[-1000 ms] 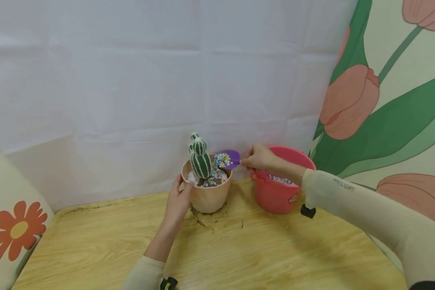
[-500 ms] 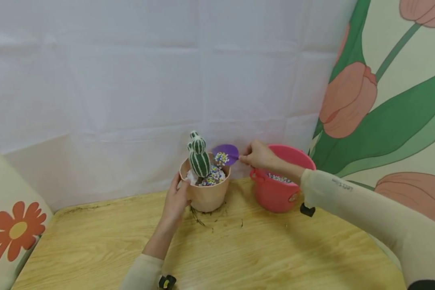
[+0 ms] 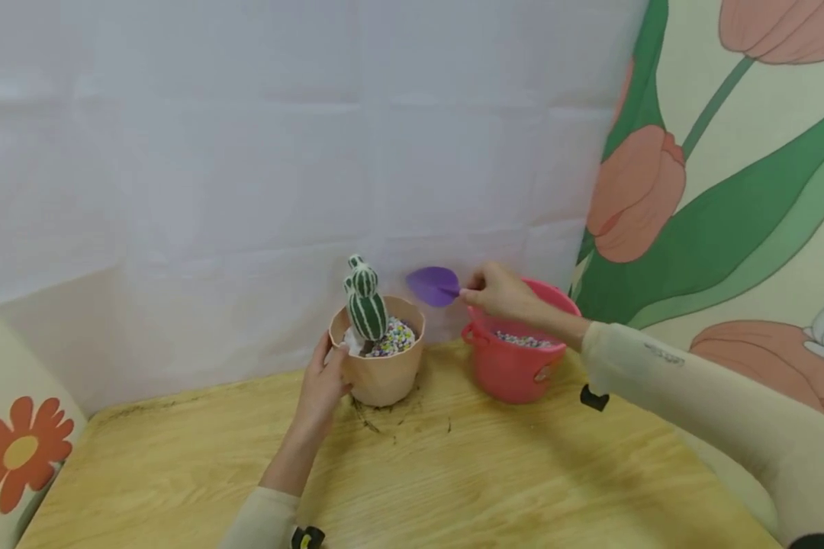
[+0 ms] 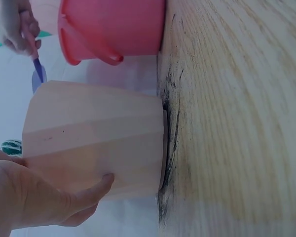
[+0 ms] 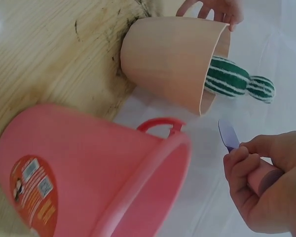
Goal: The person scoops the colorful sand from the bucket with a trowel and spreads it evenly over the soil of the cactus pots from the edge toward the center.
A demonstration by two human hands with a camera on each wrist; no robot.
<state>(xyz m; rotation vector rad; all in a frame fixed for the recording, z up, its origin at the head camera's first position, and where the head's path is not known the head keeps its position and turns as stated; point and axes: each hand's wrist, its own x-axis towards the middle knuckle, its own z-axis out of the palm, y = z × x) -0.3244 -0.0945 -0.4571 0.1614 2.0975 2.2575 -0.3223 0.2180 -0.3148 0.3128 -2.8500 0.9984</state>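
My left hand grips the left side of a peach flower pot, with digits at the rim and along the outer wall. A knitted green cactus with white stripes leans slightly in the pot. Multicoloured beads lie around its base, beside a white patch. In my right hand is a small trowel with a pink handle and a purple blade. The blade is tilted above the pot's right rim and shows no beads. Behind and below that hand stands a pink bucket holding more beads.
The pot and bucket stand near the back edge of a wooden table. Dark crumbs and fibres lie around the pot's foot. White cloth hangs behind, and a tulip-patterned panel is on the right.
Beads that lay on the trowel blade have slid off into the pot, where more bead surface shows. The blade has tipped and risen clear of the rim. My left hand keeps its grip.
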